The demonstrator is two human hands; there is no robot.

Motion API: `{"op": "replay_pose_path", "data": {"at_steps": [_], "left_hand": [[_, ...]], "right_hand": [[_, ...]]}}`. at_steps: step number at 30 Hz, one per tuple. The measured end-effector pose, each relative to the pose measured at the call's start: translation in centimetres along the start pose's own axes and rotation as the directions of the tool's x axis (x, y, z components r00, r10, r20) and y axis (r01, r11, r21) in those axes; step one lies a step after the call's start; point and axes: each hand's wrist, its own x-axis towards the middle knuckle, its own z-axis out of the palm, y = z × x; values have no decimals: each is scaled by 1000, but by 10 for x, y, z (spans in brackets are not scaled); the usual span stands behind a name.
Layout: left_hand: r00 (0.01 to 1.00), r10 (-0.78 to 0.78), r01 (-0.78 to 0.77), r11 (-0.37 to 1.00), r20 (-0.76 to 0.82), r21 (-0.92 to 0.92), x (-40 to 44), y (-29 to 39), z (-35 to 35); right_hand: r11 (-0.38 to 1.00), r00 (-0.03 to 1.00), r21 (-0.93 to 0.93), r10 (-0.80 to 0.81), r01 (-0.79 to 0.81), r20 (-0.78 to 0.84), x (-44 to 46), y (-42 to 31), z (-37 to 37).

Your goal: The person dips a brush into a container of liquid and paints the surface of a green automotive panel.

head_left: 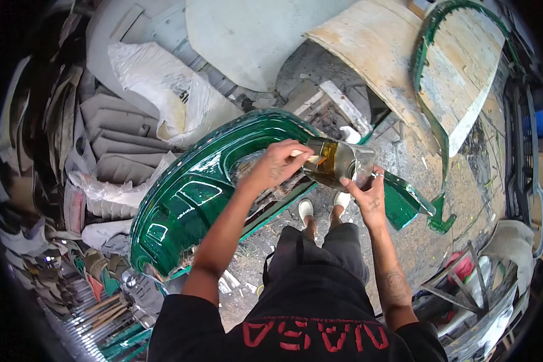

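Observation:
My left hand (pixel 276 161) is closed around the pale handle of a brush (pixel 311 158). The brush's far end reaches into the mouth of a clear, boxy plastic container (pixel 362 160), where amber liquid (pixel 328 152) lies toward the left side. The container is tilted, and the fingers and thumb of my right hand (pixel 368 194) grip its right end. Below and left of both hands lies a large, glossy green moulded panel (pixel 163 202) with a curved rim. How far the bristles dip into the liquid is hard to see.
A worn pale panel (pixel 392 51) and a curved green strip (pixel 417 66) lie at upper right. White plastic sheeting (pixel 163 90) covers part of the stacked grey pieces (pixel 117 133) at left. A metal frame (pixel 464 277) stands at lower right. Debris litters the floor.

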Motion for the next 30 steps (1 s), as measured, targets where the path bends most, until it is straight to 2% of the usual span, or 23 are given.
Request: {"op": "replay_pose_path", "data": {"at_steps": [3, 5, 6, 7, 9, 12, 15, 19, 21, 22, 25, 27, 29, 30], "left_hand": [[992, -13, 17, 999, -124, 30, -16, -21, -2], [919, -282, 203, 938, -277, -282, -34, -48, -12], [875, -365, 270, 913, -318, -305, -38, -36, -28], [862, -365, 253, 911, -351, -326, -46, -44, -43], [771, -507, 305, 824, -384, -477, -65, -56, -68], [679, -547, 276, 809, -490, -519, -88, -69, -84], [612, -595, 239, 767, -522, -595, -109, -116, -67], [451, -652, 358, 757, -609, -546, -137, -150, -51], [493, -464, 380, 876, -736, -297, -157, -153, -61], [543, -335, 413, 905, -770, -103, -158, -141, -70], [697, -339, 565, 803, -632, 192, -135, -98, -81], [842, -55, 337, 830, -537, 444, -109, -114, -66], [883, -84, 309, 845, -462, 437, -72, -96, -46], [929, -77, 258, 836, -362, 484, -56, -91, -36]], "right_hand": [[999, 999, 35, -26, 25, 35, 6, -12, 39], [991, 992, -54, -117, 119, 45, 14, -8, 59], [991, 993, -68, -109, 113, 49, 17, -6, 68], [991, 992, -70, -111, 114, 54, 19, -7, 76], [991, 992, -82, -98, 105, 75, 23, -11, 93], [990, 994, -91, -103, 106, 43, 23, -15, 107], [994, 994, -27, -111, 110, -16, 29, 4, 109], [996, 996, -75, -50, 44, -80, 24, 16, 84], [997, 995, -67, -44, 38, -92, 18, 16, 63], [998, 991, -51, -41, 35, -124, 15, 20, 51], [999, 978, 34, -11, 18, -208, 3, 26, 20], [998, 971, 52, 29, -18, -236, -6, 27, -2], [996, 966, 89, -4, 28, -259, -13, 30, -18], [992, 962, 120, -7, 41, -273, -17, 27, -24]]}}
